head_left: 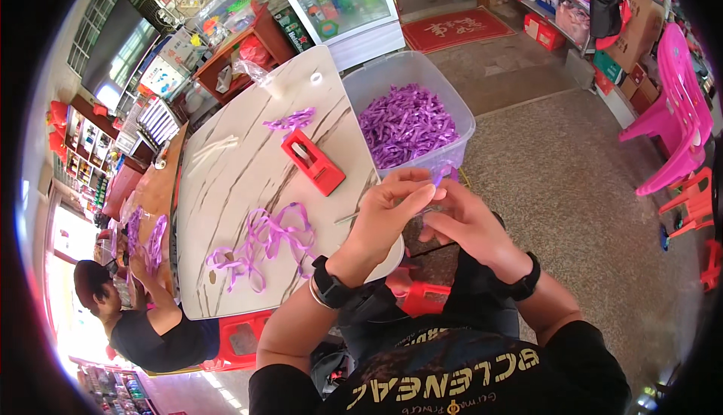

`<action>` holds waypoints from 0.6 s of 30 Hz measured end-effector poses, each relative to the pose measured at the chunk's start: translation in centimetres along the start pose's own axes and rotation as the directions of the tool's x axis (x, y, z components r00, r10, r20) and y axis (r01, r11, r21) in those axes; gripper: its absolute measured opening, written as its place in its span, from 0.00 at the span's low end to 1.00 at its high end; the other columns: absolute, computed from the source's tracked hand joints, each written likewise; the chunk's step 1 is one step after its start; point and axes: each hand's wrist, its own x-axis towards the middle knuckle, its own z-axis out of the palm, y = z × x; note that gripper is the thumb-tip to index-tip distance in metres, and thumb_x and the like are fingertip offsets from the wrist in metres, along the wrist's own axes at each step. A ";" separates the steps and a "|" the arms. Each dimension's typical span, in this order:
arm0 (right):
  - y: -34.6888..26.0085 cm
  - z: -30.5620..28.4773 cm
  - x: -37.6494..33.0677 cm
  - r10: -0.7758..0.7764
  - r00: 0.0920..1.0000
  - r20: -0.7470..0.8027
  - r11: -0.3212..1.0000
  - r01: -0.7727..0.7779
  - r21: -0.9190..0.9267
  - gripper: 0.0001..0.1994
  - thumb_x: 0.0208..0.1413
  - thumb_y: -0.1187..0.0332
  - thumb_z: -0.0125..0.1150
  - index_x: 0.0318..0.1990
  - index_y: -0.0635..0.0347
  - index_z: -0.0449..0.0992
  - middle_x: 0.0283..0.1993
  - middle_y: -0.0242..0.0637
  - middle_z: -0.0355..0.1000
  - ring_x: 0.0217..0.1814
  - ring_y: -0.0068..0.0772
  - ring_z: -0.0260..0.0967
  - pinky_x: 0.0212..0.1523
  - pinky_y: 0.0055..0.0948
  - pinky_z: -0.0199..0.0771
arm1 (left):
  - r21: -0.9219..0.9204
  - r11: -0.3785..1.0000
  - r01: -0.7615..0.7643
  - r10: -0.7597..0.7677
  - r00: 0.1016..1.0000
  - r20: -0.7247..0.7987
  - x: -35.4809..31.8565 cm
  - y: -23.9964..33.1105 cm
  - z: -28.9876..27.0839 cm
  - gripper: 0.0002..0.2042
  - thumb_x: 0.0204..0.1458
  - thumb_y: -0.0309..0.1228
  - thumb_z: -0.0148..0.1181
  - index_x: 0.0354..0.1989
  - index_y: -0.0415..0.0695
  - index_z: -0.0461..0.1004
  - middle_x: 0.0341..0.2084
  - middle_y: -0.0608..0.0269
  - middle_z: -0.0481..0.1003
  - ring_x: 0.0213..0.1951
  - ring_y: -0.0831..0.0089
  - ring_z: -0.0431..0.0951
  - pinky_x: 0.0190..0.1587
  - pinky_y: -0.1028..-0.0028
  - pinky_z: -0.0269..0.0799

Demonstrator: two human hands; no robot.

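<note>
Over the near right edge of the table, my left hand point(395, 208) pinches a short purple ribbon point(446, 175) between thumb and forefinger. My right hand point(474, 227) meets it there, its curled fingers closed at the same ribbon; the exact hold is partly hidden. A thin metal tool point(346, 218) lies at the table edge beside my left hand, its kind not clear. Long loose purple ribbons point(267, 242) lie tangled on the table to the left. Farther back are a red tape dispenser point(312, 162) and a small bunch of purple ribbon pieces point(291, 120).
The marble-patterned table point(226, 189) has rounded corners. Against its right side stands a translucent bin point(459, 144) full of purple ribbon pieces. Another person point(151, 317) handles purple ribbons at the left. A drinks fridge point(339, 8) stands behind; a pink chair point(674, 114) is at right.
</note>
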 end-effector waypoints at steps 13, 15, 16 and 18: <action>6.0 -5.7 -3.0 -0.015 1.000 0.010 0.847 0.018 -0.531 0.07 0.52 0.70 0.51 0.33 0.65 0.73 0.25 0.36 0.72 0.27 0.23 0.72 0.29 0.20 0.71 | -0.611 0.789 -0.065 0.004 0.995 -0.100 -1.2 3.5 -5.6 0.09 0.53 0.32 0.47 0.28 0.40 0.70 0.30 0.59 0.72 0.30 0.75 0.72 0.40 0.70 0.70; 6.1 -7.3 -3.6 -0.058 0.998 -0.008 0.724 0.036 -0.688 0.06 0.49 0.71 0.54 0.32 0.64 0.73 0.26 0.39 0.72 0.26 0.31 0.72 0.29 0.24 0.71 | -0.585 0.806 -0.088 -0.019 0.985 -0.174 -1.6 4.2 -5.9 0.10 0.53 0.32 0.47 0.25 0.40 0.69 0.27 0.61 0.70 0.20 0.78 0.66 0.34 0.72 0.69; 6.0 -7.9 -3.8 -0.053 0.999 -0.008 0.721 0.033 -0.692 0.06 0.49 0.71 0.54 0.32 0.64 0.73 0.26 0.39 0.72 0.26 0.31 0.72 0.29 0.24 0.71 | -0.590 0.803 -0.088 -0.020 0.984 -0.175 -1.9 4.1 -6.2 0.10 0.53 0.32 0.47 0.25 0.40 0.69 0.27 0.61 0.70 0.20 0.78 0.66 0.34 0.72 0.69; 5.6 -8.6 -4.0 -0.196 0.978 -0.076 0.583 0.054 -0.811 0.05 0.48 0.71 0.54 0.31 0.62 0.73 0.27 0.41 0.71 0.27 0.39 0.71 0.29 0.27 0.70 | -0.564 0.825 -0.031 -0.042 0.992 -0.115 -2.6 3.8 -6.8 0.10 0.53 0.32 0.47 0.23 0.40 0.68 0.26 0.60 0.71 0.20 0.79 0.66 0.35 0.73 0.68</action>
